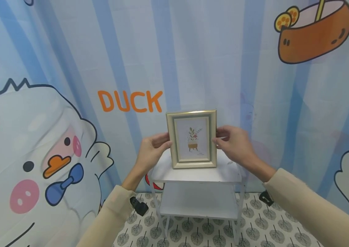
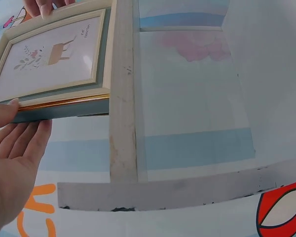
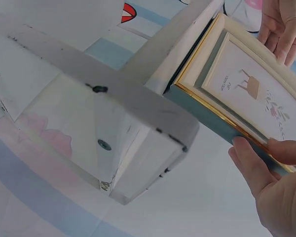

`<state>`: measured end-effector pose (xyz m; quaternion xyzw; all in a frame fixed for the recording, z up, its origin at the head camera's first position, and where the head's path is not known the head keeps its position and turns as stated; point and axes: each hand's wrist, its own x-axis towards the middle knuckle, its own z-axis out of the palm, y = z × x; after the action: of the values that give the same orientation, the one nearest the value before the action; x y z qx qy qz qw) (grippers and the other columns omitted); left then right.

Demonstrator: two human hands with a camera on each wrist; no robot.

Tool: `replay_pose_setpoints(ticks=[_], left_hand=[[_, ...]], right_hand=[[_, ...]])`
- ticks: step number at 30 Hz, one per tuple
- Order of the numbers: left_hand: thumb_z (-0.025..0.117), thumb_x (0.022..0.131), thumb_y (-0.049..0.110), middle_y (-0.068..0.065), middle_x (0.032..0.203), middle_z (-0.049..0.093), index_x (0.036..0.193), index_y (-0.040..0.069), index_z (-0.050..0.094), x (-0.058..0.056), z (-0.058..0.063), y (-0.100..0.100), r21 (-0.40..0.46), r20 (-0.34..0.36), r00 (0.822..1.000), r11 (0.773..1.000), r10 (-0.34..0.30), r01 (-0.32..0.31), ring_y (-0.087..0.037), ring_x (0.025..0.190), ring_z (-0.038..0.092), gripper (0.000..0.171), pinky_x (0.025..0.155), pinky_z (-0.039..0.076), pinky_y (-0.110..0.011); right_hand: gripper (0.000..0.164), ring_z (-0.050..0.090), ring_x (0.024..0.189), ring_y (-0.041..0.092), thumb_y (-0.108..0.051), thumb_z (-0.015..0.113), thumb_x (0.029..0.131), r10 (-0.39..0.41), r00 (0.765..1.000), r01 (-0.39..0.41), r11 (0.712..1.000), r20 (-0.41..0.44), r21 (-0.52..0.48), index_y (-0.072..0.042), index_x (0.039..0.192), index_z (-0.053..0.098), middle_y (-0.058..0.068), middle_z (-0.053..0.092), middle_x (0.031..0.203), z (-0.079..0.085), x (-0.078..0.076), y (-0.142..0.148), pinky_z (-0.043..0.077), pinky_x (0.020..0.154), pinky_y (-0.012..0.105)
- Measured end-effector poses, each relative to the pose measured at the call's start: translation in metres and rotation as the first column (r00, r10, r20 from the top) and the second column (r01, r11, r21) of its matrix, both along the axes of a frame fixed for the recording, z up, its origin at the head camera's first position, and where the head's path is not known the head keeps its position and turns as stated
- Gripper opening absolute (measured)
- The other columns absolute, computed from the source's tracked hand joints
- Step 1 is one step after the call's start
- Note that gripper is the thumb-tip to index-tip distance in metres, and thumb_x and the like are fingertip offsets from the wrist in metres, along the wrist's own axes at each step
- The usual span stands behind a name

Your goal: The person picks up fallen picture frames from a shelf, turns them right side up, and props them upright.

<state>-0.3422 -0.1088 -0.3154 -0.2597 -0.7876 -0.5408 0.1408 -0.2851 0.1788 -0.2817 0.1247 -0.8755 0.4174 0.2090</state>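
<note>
A cream picture frame [image 1: 194, 165] with a gold edge surrounds a print of a potted plant on a legged stand. It is upright at the top of a small white table [image 1: 162, 173]. My left hand [image 1: 153, 151] pinches the frame's left side, thumb on the front and fingers behind. On the opposite side my right hand [image 1: 234, 142] grips it the same way. In the left wrist view the teal side of the picture frame [image 2: 69, 109] shows above the fingers. The right wrist view shows the frame's lower edge close to the tabletop; whether they touch I cannot tell.
Below the tabletop the table has a lower shelf [image 1: 199, 200] and thin white legs. A cartoon-printed curtain [image 1: 205, 68] hangs directly behind. The floor [image 1: 187, 231] carries a tree pattern. Chipped paint marks the table's edge [image 3: 143, 101].
</note>
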Motion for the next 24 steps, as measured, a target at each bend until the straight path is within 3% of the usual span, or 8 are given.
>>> replay_pose_setpoints(ticks=[14, 24], left_hand=[[0.081, 0.094, 0.018, -0.015, 0.127, 0.077, 0.132, 0.005, 0.072, 0.009, -0.002, 0.012, 0.078, 0.035, 0.999, 0.997, 0.019, -0.022, -0.029, 0.117, 0.076, 0.041, 0.099, 0.063, -0.039], [0.083, 0.092, 0.021, -0.017, 0.125, 0.077, 0.133, 0.003, 0.071, 0.020, -0.002, 0.017, 0.058, 0.015, 1.000, 0.998, 0.008, -0.008, -0.030, 0.115, 0.076, 0.046, 0.096, 0.064, -0.038]], right_hand=[[0.040, 0.072, 0.117, 0.043, -0.005, 0.052, 0.107, -0.027, 0.993, 0.026, 1.000, 0.111, 0.014, 0.014, 0.141, 0.056, 0.033, 0.067, 0.135, 0.013, -0.014, -0.003, 0.065, 0.093, 0.043], [0.042, 0.065, 0.129, 0.046, -0.003, 0.046, 0.106, -0.021, 0.990, 0.021, 1.000, 0.138, -0.001, 0.016, 0.144, 0.052, 0.034, 0.062, 0.141, 0.018, -0.031, -0.005, 0.061, 0.103, 0.050]])
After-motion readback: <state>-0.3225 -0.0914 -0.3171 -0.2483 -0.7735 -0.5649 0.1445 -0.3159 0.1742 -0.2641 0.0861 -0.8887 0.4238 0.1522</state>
